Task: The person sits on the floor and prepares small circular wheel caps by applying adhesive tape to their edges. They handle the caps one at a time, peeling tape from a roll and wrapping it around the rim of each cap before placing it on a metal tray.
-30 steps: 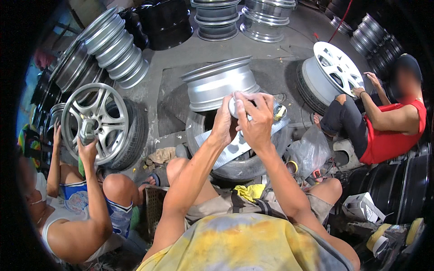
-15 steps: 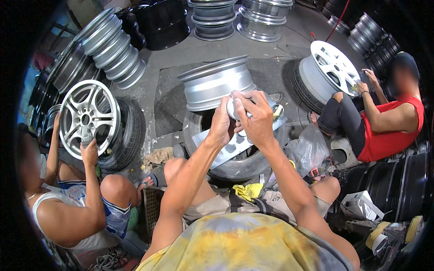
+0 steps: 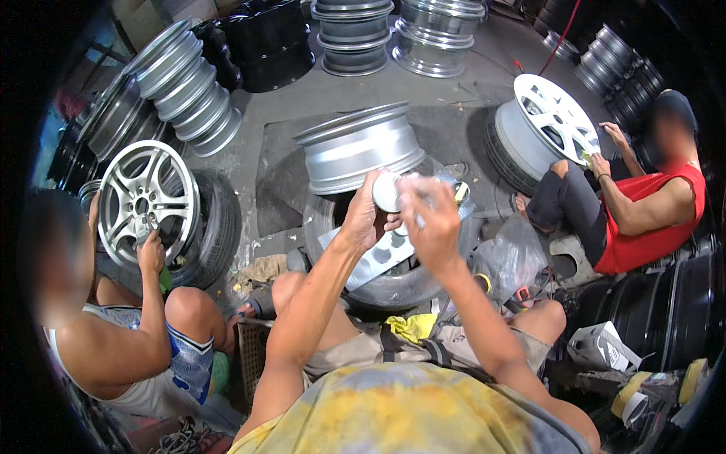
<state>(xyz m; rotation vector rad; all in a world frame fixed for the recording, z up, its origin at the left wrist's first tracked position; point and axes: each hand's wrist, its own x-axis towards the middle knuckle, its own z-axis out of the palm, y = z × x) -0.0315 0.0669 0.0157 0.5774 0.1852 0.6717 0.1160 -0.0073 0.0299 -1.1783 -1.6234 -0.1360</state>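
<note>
In front of me my left hand (image 3: 364, 219) is closed round the edge of a round, pale silver wheel centre cap (image 3: 386, 193). Just to the cap's right is my right hand (image 3: 432, 219), its fingertips smeared by motion; whether they touch the cap or hold anything is unclear. Below both hands a light grey strip with round dark marks (image 3: 372, 272) lies across a tire (image 3: 408, 295). A silver wheel rim (image 3: 363, 155) rests on the tire's far side, beyond my hands.
At left a person holds a grey tool against a silver spoked wheel (image 3: 125, 200). A person in red works on a white wheel (image 3: 538, 113) at right. Stacked rims (image 3: 193, 106) stand behind. A plastic bag (image 3: 514, 246) and a yellow cloth (image 3: 411, 325) lie nearer.
My right hand has drawn back to the right, uncovering the cap's face. The cap stays in my left hand. The person at left has turned their head.
</note>
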